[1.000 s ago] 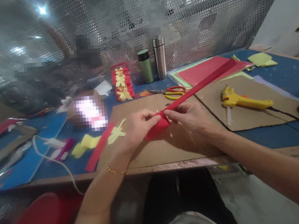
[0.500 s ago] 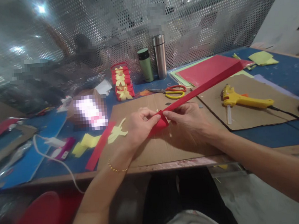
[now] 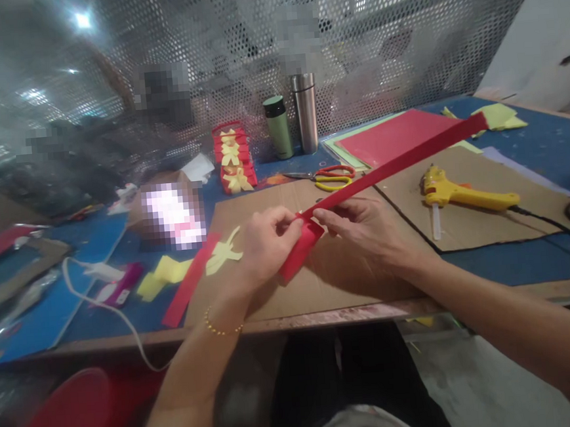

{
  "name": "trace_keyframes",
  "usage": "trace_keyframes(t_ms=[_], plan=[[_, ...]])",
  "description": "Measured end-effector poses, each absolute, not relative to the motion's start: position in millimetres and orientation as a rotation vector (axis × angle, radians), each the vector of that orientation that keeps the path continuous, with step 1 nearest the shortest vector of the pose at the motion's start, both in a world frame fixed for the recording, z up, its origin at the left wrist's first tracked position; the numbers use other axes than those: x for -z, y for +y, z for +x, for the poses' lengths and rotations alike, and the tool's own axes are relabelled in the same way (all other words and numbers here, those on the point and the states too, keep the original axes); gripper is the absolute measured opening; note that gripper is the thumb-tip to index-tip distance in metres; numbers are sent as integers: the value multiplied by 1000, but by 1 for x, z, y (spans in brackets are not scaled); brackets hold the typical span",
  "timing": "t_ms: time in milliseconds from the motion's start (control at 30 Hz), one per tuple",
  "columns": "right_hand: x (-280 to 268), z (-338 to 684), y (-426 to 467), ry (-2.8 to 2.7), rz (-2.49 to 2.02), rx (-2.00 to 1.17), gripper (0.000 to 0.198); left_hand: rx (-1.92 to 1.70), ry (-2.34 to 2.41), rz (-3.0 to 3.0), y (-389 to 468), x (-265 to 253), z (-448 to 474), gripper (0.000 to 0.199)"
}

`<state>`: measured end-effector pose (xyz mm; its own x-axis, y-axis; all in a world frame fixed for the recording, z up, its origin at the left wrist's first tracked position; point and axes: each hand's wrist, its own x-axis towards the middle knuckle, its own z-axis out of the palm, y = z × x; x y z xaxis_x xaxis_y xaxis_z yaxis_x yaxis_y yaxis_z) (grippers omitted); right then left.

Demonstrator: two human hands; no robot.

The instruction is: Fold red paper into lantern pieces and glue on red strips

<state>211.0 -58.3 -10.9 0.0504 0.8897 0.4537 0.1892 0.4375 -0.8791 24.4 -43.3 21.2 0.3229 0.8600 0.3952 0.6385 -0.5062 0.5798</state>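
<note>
A long red paper strip (image 3: 390,169) slants up to the right over the cardboard sheet (image 3: 245,207). At its lower end is a folded red paper piece (image 3: 301,255), which hangs toward the table edge. My left hand (image 3: 273,244) pinches the left side of this folded end between thumb and fingers. My right hand (image 3: 365,227) has its thumb and fingers closed on the strip just to the right of the fold. Beside my left wrist lies a pale yellow paper bow-like cutout (image 3: 223,252), near a flat red strip (image 3: 192,283).
Scissors (image 3: 331,178) lie beyond my hands. A yellow glue gun (image 3: 465,193) rests on cardboard at right, its cord running off. Behind stand a green tumbler (image 3: 279,128), a steel flask (image 3: 305,113) and red pieces with yellow bows (image 3: 234,158). A white cable (image 3: 105,304) crosses the left side.
The strip's far end has swung outward to the right. The folded red piece has tilted, showing more of its face below my fingers. Both hands keep their pinch.
</note>
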Motion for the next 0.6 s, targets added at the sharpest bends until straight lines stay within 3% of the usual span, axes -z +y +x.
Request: trace_keyframes(t_ms=[233, 367, 600], plan=[[23, 218, -63, -1746, -810, -27, 19, -1117, 1316, 2040, -45, -18, 29, 22], [35, 217, -60, -1848, -727, 266, 27, -1111, 1302, 1896, -45, -18, 30, 27], [31, 214, -65, -1975, -746, 466, 28, -1052, 1198, 1791, -48, -22, 29, 31]])
